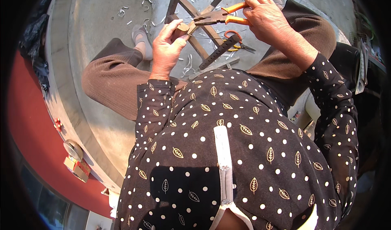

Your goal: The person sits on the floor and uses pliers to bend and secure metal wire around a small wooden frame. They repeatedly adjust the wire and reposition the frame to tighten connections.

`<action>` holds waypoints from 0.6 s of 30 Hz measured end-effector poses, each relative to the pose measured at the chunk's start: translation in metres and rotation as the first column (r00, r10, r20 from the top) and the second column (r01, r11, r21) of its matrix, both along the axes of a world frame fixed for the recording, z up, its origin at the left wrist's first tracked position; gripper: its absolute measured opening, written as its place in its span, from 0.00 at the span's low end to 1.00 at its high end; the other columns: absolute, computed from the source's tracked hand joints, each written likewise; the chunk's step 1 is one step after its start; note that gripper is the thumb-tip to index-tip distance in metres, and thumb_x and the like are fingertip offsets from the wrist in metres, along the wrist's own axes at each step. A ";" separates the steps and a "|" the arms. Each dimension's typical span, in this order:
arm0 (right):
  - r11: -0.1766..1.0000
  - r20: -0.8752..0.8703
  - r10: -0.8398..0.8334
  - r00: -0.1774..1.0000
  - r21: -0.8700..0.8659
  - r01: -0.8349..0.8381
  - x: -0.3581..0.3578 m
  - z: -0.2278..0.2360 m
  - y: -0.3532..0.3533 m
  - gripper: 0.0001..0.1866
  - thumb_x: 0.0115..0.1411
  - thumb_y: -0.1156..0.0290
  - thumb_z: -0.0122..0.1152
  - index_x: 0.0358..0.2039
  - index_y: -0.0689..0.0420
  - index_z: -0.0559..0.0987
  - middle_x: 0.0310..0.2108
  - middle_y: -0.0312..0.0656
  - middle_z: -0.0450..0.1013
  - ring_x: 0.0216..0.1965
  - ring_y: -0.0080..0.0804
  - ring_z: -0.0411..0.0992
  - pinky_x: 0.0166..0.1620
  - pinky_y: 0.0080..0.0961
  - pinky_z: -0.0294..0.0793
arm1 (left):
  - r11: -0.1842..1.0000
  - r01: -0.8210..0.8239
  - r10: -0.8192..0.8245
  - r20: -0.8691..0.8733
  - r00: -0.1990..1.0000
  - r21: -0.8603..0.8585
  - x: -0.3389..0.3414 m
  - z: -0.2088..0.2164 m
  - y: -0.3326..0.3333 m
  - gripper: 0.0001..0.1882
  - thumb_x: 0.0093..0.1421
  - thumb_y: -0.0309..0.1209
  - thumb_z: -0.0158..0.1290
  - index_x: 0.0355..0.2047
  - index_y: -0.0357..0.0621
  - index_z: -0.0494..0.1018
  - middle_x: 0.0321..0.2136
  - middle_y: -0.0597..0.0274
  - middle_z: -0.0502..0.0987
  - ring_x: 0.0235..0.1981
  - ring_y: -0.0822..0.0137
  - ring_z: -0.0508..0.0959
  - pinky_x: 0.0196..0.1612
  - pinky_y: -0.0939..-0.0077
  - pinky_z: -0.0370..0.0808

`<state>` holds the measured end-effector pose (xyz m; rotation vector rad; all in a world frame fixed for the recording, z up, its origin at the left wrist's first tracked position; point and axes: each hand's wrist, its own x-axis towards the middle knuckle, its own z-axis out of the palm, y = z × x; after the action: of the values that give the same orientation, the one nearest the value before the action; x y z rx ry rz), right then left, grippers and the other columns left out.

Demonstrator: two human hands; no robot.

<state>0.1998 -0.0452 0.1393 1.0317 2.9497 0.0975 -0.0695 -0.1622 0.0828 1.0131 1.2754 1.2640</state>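
My right hand (264, 20) grips orange-handled pliers (214, 17), handles spread, with the parted jaws pointing left. My left hand (166, 50) pinches the end of a wooden bar (181, 29) between thumb and fingers. This bar seems to be part of a frame of crossed wooden bars (187, 5) between my legs. The plier jaws are close to the bar; whether they touch it I cannot tell. A dark bar with a row of holes (221, 51) lies toward me at the frame's near side. A thin wire or cord runs from near my left fingers.
Scissors with red-orange handles (233, 35) and a yellow-handled tool (236, 47) lie below the pliers. White curled scraps (122, 12) litter the concrete floor. A red-and-yellow box (77, 168) stands on the left ledge. My bent legs flank the frame.
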 end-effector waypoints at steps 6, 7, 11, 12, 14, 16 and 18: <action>0.997 0.024 0.042 0.999 0.066 -0.044 -0.013 -0.003 0.006 0.10 0.54 0.65 0.60 0.32 0.56 0.82 0.43 0.40 0.69 0.46 0.34 0.66 0.50 0.35 0.64 | 1.000 0.015 -0.014 -0.020 1.000 0.021 0.003 0.004 0.001 0.23 0.51 0.14 0.53 0.50 0.37 0.71 0.40 0.66 0.71 0.45 0.71 0.75 0.49 0.79 0.72; 0.995 0.013 0.054 0.998 0.086 -0.055 -0.012 -0.006 0.007 0.10 0.54 0.64 0.60 0.32 0.56 0.82 0.43 0.40 0.69 0.46 0.34 0.66 0.50 0.35 0.64 | 1.000 0.014 -0.014 -0.023 1.000 0.024 0.003 0.004 0.001 0.23 0.51 0.14 0.53 0.50 0.37 0.71 0.40 0.65 0.71 0.45 0.71 0.75 0.49 0.79 0.72; 0.994 0.001 0.060 0.998 0.093 -0.060 -0.016 -0.007 0.006 0.10 0.54 0.64 0.60 0.32 0.56 0.82 0.43 0.39 0.69 0.46 0.34 0.66 0.50 0.35 0.64 | 0.999 0.012 -0.011 -0.043 0.999 0.030 0.004 0.004 0.002 0.23 0.51 0.15 0.54 0.49 0.38 0.72 0.40 0.65 0.71 0.45 0.71 0.75 0.49 0.80 0.72; 0.994 0.003 0.061 0.998 0.089 -0.061 -0.017 -0.009 0.007 0.10 0.54 0.64 0.61 0.32 0.56 0.82 0.43 0.39 0.69 0.46 0.34 0.66 0.50 0.35 0.64 | 0.999 0.011 -0.010 -0.051 0.999 0.030 0.005 0.005 0.002 0.23 0.51 0.15 0.54 0.49 0.38 0.72 0.40 0.65 0.71 0.45 0.71 0.75 0.49 0.80 0.72; 0.995 0.007 0.060 0.998 0.082 -0.060 -0.018 -0.011 0.007 0.10 0.53 0.65 0.61 0.32 0.55 0.82 0.43 0.39 0.70 0.47 0.34 0.66 0.51 0.35 0.64 | 0.999 0.030 -0.027 -0.092 0.995 0.029 0.005 0.007 0.002 0.23 0.51 0.15 0.54 0.49 0.38 0.72 0.40 0.65 0.71 0.45 0.71 0.75 0.48 0.80 0.72; 0.998 0.003 0.048 0.999 0.031 -0.048 -0.020 -0.006 0.005 0.09 0.53 0.65 0.61 0.33 0.55 0.81 0.42 0.39 0.70 0.46 0.34 0.66 0.51 0.35 0.65 | 0.999 0.037 -0.035 -0.101 0.994 0.023 0.005 0.009 0.003 0.23 0.51 0.15 0.54 0.49 0.38 0.72 0.40 0.65 0.71 0.45 0.71 0.75 0.49 0.80 0.72; 0.999 0.008 0.030 1.000 -0.018 -0.029 -0.021 -0.004 0.004 0.10 0.52 0.65 0.62 0.33 0.54 0.81 0.42 0.39 0.70 0.46 0.34 0.67 0.51 0.35 0.65 | 0.999 0.034 -0.033 -0.078 0.996 0.013 0.006 0.010 0.003 0.23 0.51 0.15 0.53 0.50 0.37 0.72 0.40 0.65 0.71 0.46 0.71 0.75 0.49 0.79 0.73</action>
<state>0.1793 -0.0413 0.1350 0.9836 2.9535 0.0753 -0.0637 -0.1589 0.0929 1.0981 1.3051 1.2202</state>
